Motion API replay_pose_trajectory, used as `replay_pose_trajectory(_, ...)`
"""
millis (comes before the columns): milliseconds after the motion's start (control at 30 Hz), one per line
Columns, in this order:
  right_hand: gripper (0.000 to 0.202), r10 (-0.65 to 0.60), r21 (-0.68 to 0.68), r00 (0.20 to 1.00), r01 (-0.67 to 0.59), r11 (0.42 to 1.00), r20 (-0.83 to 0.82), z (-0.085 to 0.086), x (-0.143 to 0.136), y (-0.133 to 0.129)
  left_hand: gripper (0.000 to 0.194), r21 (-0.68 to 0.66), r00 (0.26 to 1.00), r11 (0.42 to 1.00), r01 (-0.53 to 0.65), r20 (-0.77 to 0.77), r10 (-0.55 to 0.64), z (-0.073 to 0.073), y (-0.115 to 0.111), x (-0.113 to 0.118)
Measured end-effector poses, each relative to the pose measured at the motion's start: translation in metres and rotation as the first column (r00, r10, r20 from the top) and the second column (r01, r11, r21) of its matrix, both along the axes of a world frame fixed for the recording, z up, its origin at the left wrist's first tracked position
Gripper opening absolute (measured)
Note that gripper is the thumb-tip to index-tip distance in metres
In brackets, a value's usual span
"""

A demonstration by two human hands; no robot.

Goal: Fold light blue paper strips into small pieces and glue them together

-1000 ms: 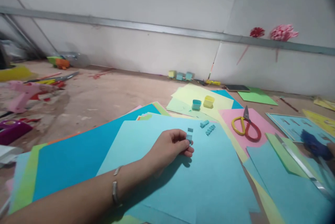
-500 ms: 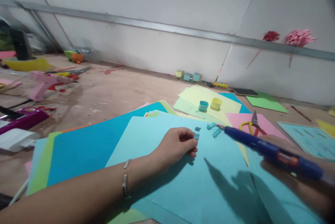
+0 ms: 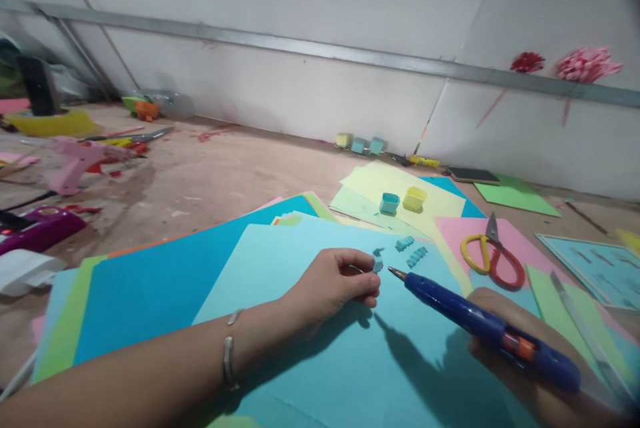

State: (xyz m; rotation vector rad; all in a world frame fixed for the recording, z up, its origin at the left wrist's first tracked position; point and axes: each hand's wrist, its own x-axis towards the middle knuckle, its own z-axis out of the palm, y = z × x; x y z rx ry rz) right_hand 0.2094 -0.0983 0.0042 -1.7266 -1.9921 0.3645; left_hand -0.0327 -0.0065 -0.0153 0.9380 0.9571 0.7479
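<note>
My left hand [image 3: 333, 285] is closed, pinching a small light-blue folded paper piece [image 3: 379, 261] between thumb and fingers above the light-blue sheet [image 3: 300, 361]. In my right hand [image 3: 523, 355] is a dark-blue hot glue pen [image 3: 465, 311] with an orange button. Its metal tip points left, close to the paper piece, though I cannot tell whether they touch. Just beyond the tip, two small crimped blue paper strips [image 3: 417, 256] lie on the sheet. Farther back stand a small blue paper cup [image 3: 389, 203] and a yellow one [image 3: 415, 198].
Red-and-yellow-handled scissors [image 3: 493, 251] lie on pink paper at right, near a craft knife [image 3: 585, 321]. At left are a pink glue gun [image 3: 73, 165], a purple power strip [image 3: 45, 229] and a white plug [image 3: 30, 271]. Small paper cubes [image 3: 358, 145] sit by the wall.
The glue pen has swung left and down, bringing its tip from the crimped strips to beside the pinched piece. The piece in my left hand has turned. The scissors are now uncovered.
</note>
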Motion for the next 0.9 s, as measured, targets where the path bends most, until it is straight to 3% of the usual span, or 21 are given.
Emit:
replay_pose_trajectory(133,0.028,0.084,-0.168,0.991,-0.100,0.981,-0.102,0.0020,-0.0016,-0.0009,0.033,-0.008,0.999,1.000,0.027,0.023,-0.027,-0.0019,0.0012,-0.0012)
replay_pose_trajectory(667,0.027,0.088,-0.240,0.991,-0.110,0.965,-0.103,-0.0016,-0.0003,0.0026,0.030,-0.001,0.998,0.999,0.032,0.046,-0.032,-0.0027,0.0014,-0.0002)
replay_pose_trajectory(900,0.026,0.088,-0.189,0.992,-0.104,0.977,-0.092,-0.0023,-0.0010,0.0042,0.028,0.015,0.998,0.999,0.049,0.044,-0.050,-0.0044,0.0011,0.0006)
